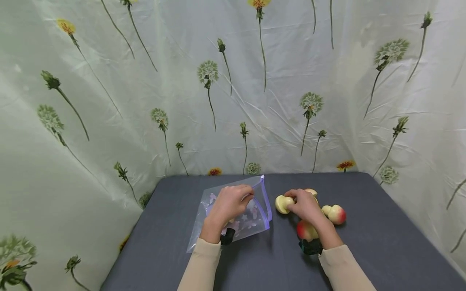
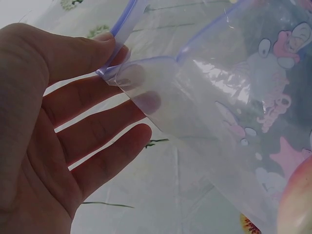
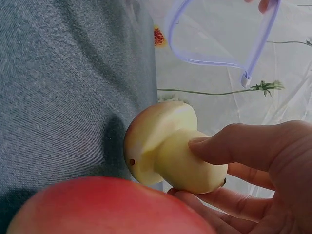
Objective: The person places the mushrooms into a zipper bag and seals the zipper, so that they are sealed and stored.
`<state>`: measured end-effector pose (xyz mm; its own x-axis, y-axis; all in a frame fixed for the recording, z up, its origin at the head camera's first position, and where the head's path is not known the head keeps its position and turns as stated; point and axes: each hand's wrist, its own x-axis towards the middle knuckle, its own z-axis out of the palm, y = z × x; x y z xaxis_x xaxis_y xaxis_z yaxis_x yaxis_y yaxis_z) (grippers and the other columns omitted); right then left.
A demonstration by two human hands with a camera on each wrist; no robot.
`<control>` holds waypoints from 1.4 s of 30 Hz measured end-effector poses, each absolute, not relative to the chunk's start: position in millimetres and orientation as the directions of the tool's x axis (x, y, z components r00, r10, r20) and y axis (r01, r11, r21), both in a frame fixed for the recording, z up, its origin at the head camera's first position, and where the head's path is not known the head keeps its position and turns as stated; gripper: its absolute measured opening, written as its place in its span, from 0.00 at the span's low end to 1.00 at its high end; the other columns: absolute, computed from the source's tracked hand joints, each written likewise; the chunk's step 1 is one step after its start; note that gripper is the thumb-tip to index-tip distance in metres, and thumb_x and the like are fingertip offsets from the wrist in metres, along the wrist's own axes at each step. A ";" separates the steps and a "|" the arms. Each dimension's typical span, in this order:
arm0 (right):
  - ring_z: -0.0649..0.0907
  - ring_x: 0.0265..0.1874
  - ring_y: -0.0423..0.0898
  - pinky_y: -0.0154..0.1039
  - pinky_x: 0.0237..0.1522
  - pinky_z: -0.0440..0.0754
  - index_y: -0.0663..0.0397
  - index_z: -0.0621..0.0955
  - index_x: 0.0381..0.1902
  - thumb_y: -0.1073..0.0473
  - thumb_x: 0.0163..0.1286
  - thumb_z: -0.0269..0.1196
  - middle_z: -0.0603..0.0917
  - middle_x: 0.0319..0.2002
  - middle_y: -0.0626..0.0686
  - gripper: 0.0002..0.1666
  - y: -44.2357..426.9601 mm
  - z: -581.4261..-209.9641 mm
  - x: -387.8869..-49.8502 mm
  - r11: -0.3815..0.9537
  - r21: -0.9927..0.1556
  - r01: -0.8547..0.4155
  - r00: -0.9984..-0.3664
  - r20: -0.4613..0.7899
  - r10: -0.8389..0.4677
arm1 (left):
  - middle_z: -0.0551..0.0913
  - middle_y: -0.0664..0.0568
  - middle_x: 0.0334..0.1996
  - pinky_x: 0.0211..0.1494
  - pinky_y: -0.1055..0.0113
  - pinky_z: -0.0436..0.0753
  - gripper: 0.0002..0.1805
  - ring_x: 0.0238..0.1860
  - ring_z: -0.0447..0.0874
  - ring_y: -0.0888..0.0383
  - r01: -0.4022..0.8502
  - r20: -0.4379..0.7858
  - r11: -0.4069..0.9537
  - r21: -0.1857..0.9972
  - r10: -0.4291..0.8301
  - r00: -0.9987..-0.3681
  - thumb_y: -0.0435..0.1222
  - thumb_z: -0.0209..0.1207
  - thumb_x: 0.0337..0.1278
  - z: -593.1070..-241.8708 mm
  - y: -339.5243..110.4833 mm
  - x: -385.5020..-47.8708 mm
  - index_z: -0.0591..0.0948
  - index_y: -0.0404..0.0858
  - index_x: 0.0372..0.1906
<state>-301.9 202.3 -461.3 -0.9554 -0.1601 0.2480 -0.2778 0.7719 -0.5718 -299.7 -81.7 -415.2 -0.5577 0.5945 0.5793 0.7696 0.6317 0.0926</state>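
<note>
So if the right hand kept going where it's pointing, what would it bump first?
Past the pale yellow pear-shaped fruit it pinches, the right hand would probably meet the purple-rimmed clear plastic bag; depth is unclear.

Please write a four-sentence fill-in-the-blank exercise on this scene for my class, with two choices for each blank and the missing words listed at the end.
1. The left hand is ____ (pinching / not touching) the rim of the clear zip bag.
2. The right hand holds the mushroom-shaped piece ____ (inside / outside) the zip bag.
3. The zip bag's opening is edged in ____ (purple / green).
4. The curtain behind the table has a ____ (floral / striped) print.

Missing words: pinching; outside; purple; floral.
</note>
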 end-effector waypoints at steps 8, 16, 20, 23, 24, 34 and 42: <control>0.85 0.38 0.52 0.51 0.41 0.82 0.60 0.86 0.49 0.65 0.57 0.71 0.87 0.44 0.56 0.20 206.7 -457.0 -301.5 0.761 -0.600 -0.246 -0.966 0.217 -0.141 | 0.85 0.62 0.33 0.30 0.69 0.77 0.02 0.25 0.77 0.68 0.767 0.562 0.632 0.110 0.597 -0.573 0.35 0.67 0.64 -413.3 -81.5 -298.3 0.86 0.47 0.38; 0.86 0.40 0.52 0.50 0.41 0.81 0.57 0.86 0.50 0.63 0.57 0.71 0.87 0.44 0.54 0.20 210.3 -452.4 -300.1 0.758 -0.609 -0.233 -0.967 0.231 -0.111 | 0.85 0.62 0.34 0.31 0.68 0.78 0.02 0.26 0.78 0.68 0.768 0.566 0.631 0.111 0.595 -0.571 0.35 0.67 0.64 -413.8 -81.6 -298.1 0.87 0.45 0.39; 0.85 0.41 0.52 0.49 0.41 0.82 0.54 0.86 0.52 0.61 0.60 0.71 0.86 0.46 0.54 0.20 208.9 -446.7 -296.4 0.745 -0.630 -0.219 -0.971 0.213 -0.106 | 0.86 0.62 0.34 0.30 0.67 0.78 0.03 0.26 0.78 0.67 0.768 0.569 0.630 0.114 0.592 -0.571 0.34 0.68 0.63 -414.7 -81.4 -297.7 0.87 0.45 0.39; 0.85 0.42 0.52 0.49 0.40 0.83 0.54 0.86 0.53 0.61 0.61 0.71 0.85 0.49 0.55 0.20 207.4 -441.3 -293.4 0.731 -0.645 -0.222 -0.971 0.212 -0.108 | 0.86 0.61 0.34 0.30 0.67 0.78 0.03 0.26 0.78 0.67 0.766 0.572 0.634 0.105 0.592 -0.568 0.35 0.68 0.62 -414.8 -81.1 -298.2 0.87 0.45 0.39; 0.85 0.41 0.52 0.49 0.40 0.83 0.53 0.86 0.53 0.61 0.61 0.71 0.85 0.49 0.55 0.20 207.0 -439.7 -292.7 0.728 -0.649 -0.222 -0.971 0.213 -0.106 | 0.86 0.61 0.34 0.30 0.67 0.78 0.03 0.26 0.78 0.67 0.766 0.572 0.635 0.101 0.593 -0.567 0.35 0.68 0.62 -414.8 -81.0 -298.3 0.87 0.45 0.39; 0.85 0.40 0.50 0.46 0.38 0.83 0.54 0.86 0.52 0.62 0.61 0.71 0.85 0.48 0.56 0.19 202.5 -432.7 -287.5 0.713 -0.651 -0.260 -0.959 0.258 -0.115 | 0.85 0.62 0.35 0.31 0.68 0.78 0.03 0.26 0.77 0.68 0.759 0.561 0.647 0.079 0.600 -0.570 0.36 0.66 0.64 -415.1 -82.1 -299.7 0.86 0.48 0.39; 0.86 0.40 0.51 0.51 0.43 0.82 0.53 0.86 0.51 0.62 0.61 0.71 0.84 0.46 0.54 0.19 193.5 -424.7 -282.9 0.720 -0.635 -0.280 -0.951 0.285 -0.119 | 0.85 0.62 0.33 0.30 0.67 0.78 0.02 0.26 0.78 0.67 0.763 0.570 0.641 0.087 0.596 -0.566 0.36 0.67 0.63 -413.3 -81.6 -299.1 0.87 0.46 0.39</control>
<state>-282.9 193.5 -424.7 -0.9512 -0.1189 0.2849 -0.2803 0.7195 -0.6354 -299.1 -81.6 -413.3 -0.5659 0.5961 0.5696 0.7628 0.6408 0.0872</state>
